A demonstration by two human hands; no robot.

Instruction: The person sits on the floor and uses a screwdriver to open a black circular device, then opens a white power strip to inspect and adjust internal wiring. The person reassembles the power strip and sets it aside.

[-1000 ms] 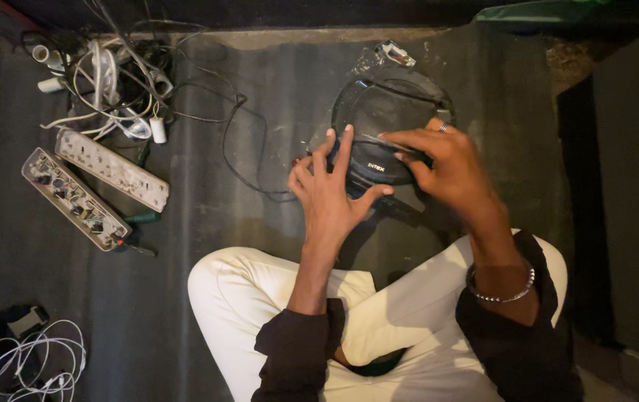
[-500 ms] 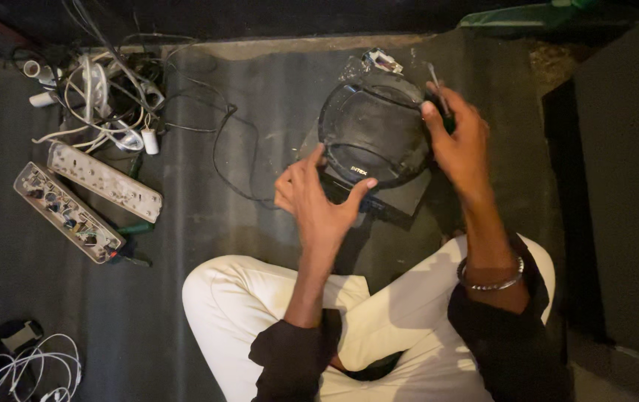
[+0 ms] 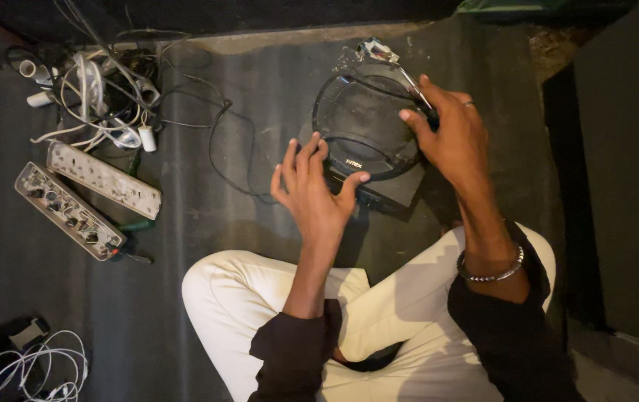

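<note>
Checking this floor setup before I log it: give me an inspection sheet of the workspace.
Surface: dark grey floor mat.
Job's things: round black device on a dark base.
Clutter: two opened power strips, small white parts.
Hands: left hand spread at the device's lower edge; right hand on its right rim, holding a thin tool.
Cables: white tangle top left, black lead, white coil.
Surroundings: dark wall beside the mat.

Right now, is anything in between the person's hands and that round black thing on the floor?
Nothing visible is in the way. The left hand has its fingers spread at the lower left edge of the round black device, and the right hand rests on its right rim. The power strips lie far left.
</note>
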